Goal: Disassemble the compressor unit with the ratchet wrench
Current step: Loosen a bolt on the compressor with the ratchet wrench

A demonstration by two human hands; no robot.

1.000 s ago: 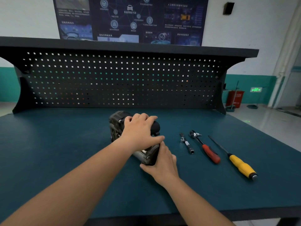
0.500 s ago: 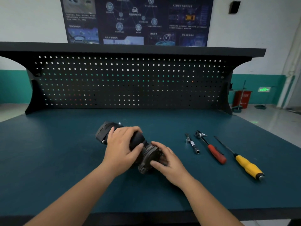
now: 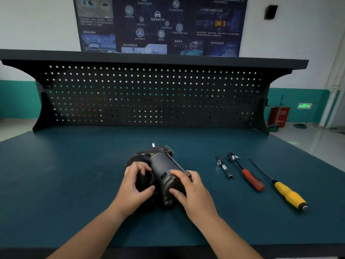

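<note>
The dark compressor unit (image 3: 162, 165) lies on its side in the middle of the green bench top (image 3: 74, 184), its grey end cap toward me. My left hand (image 3: 133, 186) grips its black left side with curled fingers. My right hand (image 3: 188, 189) holds the end cap, thumb on its face and fingers over the top. The ratchet wrench (image 3: 246, 172) with a red handle lies to the right, untouched.
A short chrome extension bar (image 3: 224, 167) lies left of the wrench and a yellow-handled screwdriver (image 3: 285, 189) right of it. A black pegboard (image 3: 149, 96) with a shelf closes off the back of the bench. The bench's front edge runs under my forearms.
Both hands have turned the compressor so its long axis points away from me. My left hand moved from its top to its left side, and my right hand came round the end cap.
</note>
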